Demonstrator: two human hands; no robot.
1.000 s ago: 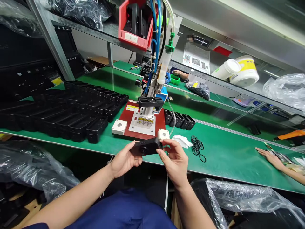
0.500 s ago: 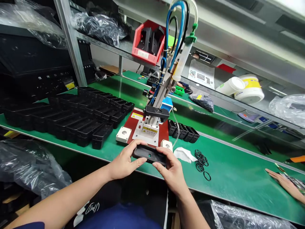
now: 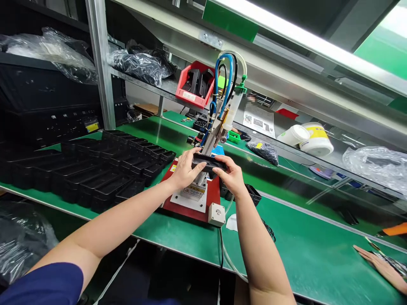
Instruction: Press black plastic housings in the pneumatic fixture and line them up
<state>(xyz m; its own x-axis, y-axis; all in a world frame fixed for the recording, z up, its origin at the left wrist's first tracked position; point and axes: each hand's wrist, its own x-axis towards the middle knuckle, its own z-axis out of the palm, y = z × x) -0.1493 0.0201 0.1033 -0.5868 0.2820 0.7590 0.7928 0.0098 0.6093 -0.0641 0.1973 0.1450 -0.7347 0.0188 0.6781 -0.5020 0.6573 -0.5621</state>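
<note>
"In the head view, where are the hands?"

"Over the machine in the middle. The left hand grasps the left end of a black housing, thumb along its near rim, and the right hand grips the other end the same way."

"And where is that housing exactly?"

"Raised over the red base, in front of the machine's metal column, its hollow side facing the wearer. I can't tell whether it touches the fixture behind it."

"What's on the green table?"

"Rows of black trays crowd the left part, the nearest ones close to the front edge. The red base stands right of them, with a white button box at its near right corner."

"Anything past that?"

"A white sheet just right of the box, partly behind the right forearm. Some black rings show on the forearm's other side, and a few black cases sit farther back, partly covered too."

"Who's at the right end?"

"Another person's hand, flat near the table's front edge."

"And above?"

"A red bin of black parts on the shelf, left of the blue hoses."
</note>
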